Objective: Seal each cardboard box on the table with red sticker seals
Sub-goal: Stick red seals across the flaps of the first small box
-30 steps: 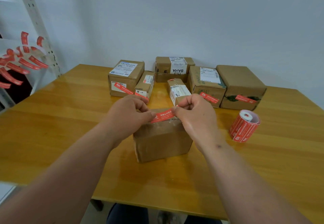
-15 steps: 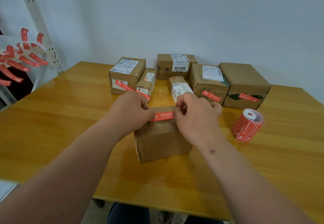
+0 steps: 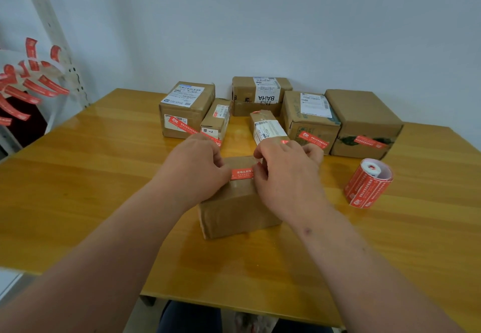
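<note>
A plain cardboard box (image 3: pixel 236 210) stands at the middle of the wooden table (image 3: pixel 78 176), close to me. A red sticker seal (image 3: pixel 242 173) lies across its top near edge. My left hand (image 3: pixel 192 168) pinches the seal's left end against the box. My right hand (image 3: pixel 283 176) holds the right end, fingers curled over the box top. Both ends of the seal are hidden under my fingers. A roll of red seals (image 3: pixel 368 183) lies on the table to the right of the box.
Several more cardboard boxes stand in a row at the back, such as the left one (image 3: pixel 186 110) and the far right one (image 3: pixel 364 123), most bearing red seals. A white metal rack (image 3: pixel 52 35) at the left carries loose red stickers (image 3: pixel 28 90).
The seal has come down from just above the box onto its top edge. Both hands lowered with it and moved closer together over the box.
</note>
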Demonstrator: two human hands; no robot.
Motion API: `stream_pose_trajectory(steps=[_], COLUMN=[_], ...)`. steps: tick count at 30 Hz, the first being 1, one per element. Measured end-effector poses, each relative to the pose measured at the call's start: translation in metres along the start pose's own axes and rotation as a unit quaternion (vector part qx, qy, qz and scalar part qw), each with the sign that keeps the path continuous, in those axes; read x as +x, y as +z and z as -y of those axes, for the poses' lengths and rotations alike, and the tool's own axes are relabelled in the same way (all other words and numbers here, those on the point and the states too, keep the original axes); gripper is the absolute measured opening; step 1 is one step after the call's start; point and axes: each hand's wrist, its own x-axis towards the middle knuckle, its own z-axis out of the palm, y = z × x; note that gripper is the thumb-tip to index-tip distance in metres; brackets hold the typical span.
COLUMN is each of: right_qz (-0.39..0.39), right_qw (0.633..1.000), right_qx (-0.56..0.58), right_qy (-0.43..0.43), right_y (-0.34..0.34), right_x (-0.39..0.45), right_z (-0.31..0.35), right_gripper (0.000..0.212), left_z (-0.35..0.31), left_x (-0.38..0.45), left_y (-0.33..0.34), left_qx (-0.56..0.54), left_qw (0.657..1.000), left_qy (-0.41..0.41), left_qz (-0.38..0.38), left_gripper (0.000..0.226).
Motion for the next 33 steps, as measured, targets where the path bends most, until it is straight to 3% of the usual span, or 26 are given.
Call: stream_pose_trajectory(steps=[5,8,12,14,18,24,29,33], right_qz=[0.031,0.103,0.136,0.124,0.146,0.128,0.138,0.161], right_qw=[0.997,0.972,0.929,0.926,0.946,0.925,0.935,0.919], right_qx=[0.010,0.136,0.274,0.287,0.219,0.285,0.264,0.301], right_qy=[0.071,0.161,0.210,0.211,0.191,0.215,0.193,0.198], right_y=[-0.002,0.001,0.005,0.008,0.010,0.009,0.010,0.006], right_x=[0.004,0.008,0.011,0.012,0.012,0.013,0.013,0.010], right_z=[-0.010,-0.017,-0.020,-0.017,-0.014,-0.024,-0.022,-0.026], right_gripper=[0.031,0.041,0.031,0.028,0.052,0.026,0.031,0.040], left_z=[0.002,0.005,0.011,0.008,0.000,0.005,0.007,0.010], left_x=[-0.002,-0.004,-0.005,-0.005,-0.008,-0.006,-0.006,-0.005], left_y=[0.003,0.001,0.005,0.011,0.023,0.020,0.023,0.020], left_qx=[-0.011,-0.070,-0.160,-0.195,-0.234,-0.364,-0.330,-0.396], left_qw=[1.000,0.997,0.986,0.980,0.970,0.924,0.940,0.910], left_qy=[-0.001,-0.020,-0.030,-0.038,-0.066,-0.104,-0.081,-0.097], left_qz=[-0.012,-0.022,-0.033,-0.021,0.013,0.058,0.043,0.079], left_gripper=[0.014,0.025,0.030,0.029,0.046,0.041,0.043,0.042])
